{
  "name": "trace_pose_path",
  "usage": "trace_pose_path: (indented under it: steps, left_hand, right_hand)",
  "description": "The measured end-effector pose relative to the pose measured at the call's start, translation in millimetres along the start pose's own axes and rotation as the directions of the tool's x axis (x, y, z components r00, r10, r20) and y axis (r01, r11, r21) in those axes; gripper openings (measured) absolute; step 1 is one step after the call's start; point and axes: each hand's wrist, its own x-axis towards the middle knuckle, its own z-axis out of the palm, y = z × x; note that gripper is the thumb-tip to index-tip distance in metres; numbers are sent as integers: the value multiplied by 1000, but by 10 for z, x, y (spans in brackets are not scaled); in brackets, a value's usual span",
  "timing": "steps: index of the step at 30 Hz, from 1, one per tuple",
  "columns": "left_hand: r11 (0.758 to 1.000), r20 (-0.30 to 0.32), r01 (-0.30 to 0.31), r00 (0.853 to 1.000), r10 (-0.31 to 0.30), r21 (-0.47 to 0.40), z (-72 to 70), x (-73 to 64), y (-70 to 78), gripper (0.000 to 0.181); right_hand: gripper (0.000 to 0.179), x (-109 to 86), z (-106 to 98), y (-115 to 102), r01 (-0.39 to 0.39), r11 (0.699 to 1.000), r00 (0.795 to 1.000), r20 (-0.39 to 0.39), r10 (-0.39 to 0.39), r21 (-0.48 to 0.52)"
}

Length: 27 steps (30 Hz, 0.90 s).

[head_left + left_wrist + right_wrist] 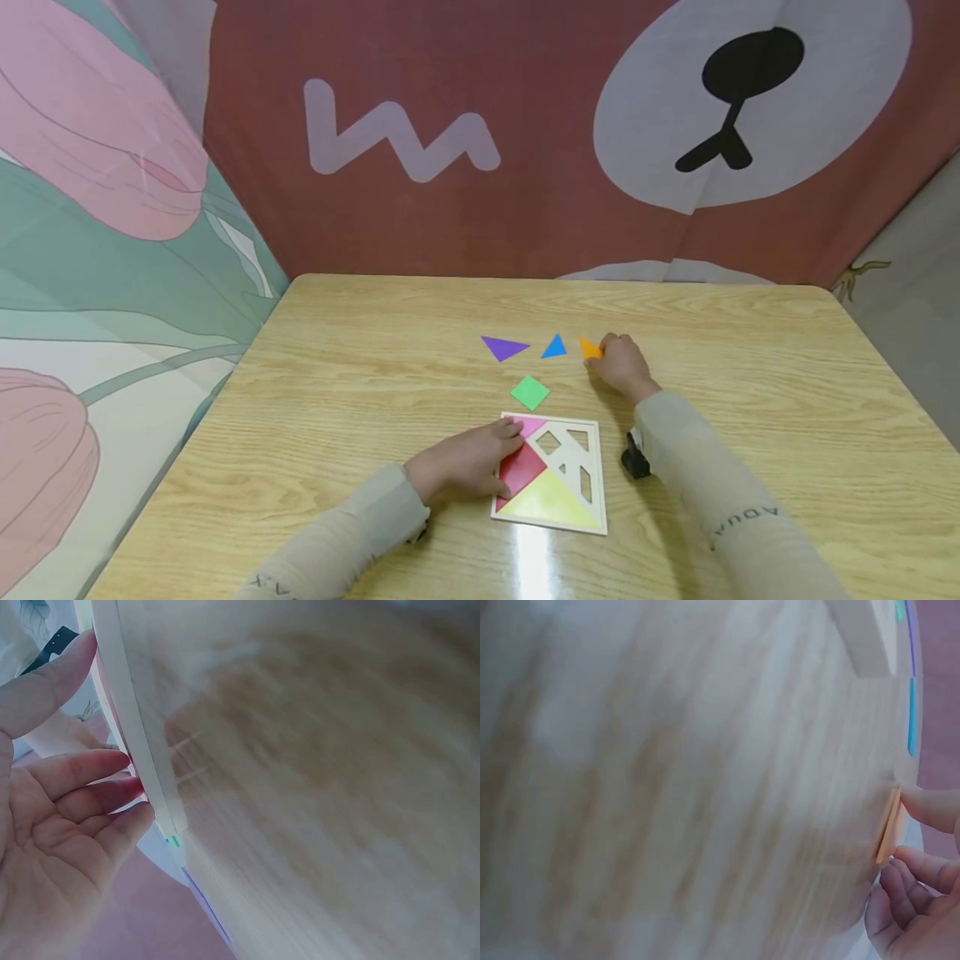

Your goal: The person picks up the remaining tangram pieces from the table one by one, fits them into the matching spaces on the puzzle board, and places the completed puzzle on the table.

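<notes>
A square white tangram tray (602, 477) lies on the table with pink (532, 426), red (521, 469) and yellow (549, 502) pieces set into it. Its right part shows bare slots with cut-out holes. My left hand (474, 458) rests on the tray's left side, fingertips over the red and pink pieces; in the left wrist view its fingers (112, 796) touch the tray's face. Farther back, my right hand (624, 365) pinches an orange tangram piece (591, 348) between thumb and finger. In the right wrist view the orange piece (888, 826) appears edge-on, close over the table.
Behind the tray lie a green square (530, 392), a purple triangle (504, 347) and a blue triangle (556, 347). The wooden table (360, 358) ends at a printed curtain (450, 225). A black wrist device (635, 457) sits under my right sleeve.
</notes>
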Motion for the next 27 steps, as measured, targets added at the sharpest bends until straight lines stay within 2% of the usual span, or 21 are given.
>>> trace_pose_path:
  steps: [5, 11, 14, 19, 27]
  left_hand:
    - [1000, 7, 1, 1000, -1, 10, -2, -4, 3, 69]
    - [1000, 12, 8, 1000, -8, 14, -6, -7, 18, 68]
    - [1000, 13, 6, 1000, -6, 15, -5, -9, 26, 68]
    - [1000, 15, 10, 1000, -10, 15, -9, -11, 36, 68]
    - [1000, 11, 9, 1000, -10, 11, -16, -10, 26, 67]
  right_hand:
    - [33, -4, -35, -29, -11, 1000, 1000, 12, 10, 20]
    - [32, -9, -75, -55, -70, 997, 994, 80, 69, 13]
    - [34, -7, -87, -61, -72, 997, 993, 97, 72, -9]
    - [33, -7, -93, -49, -58, 998, 993, 97, 61, -31]
    - [31, -9, -100, -20, -45, 999, 996, 83, 45, 5]
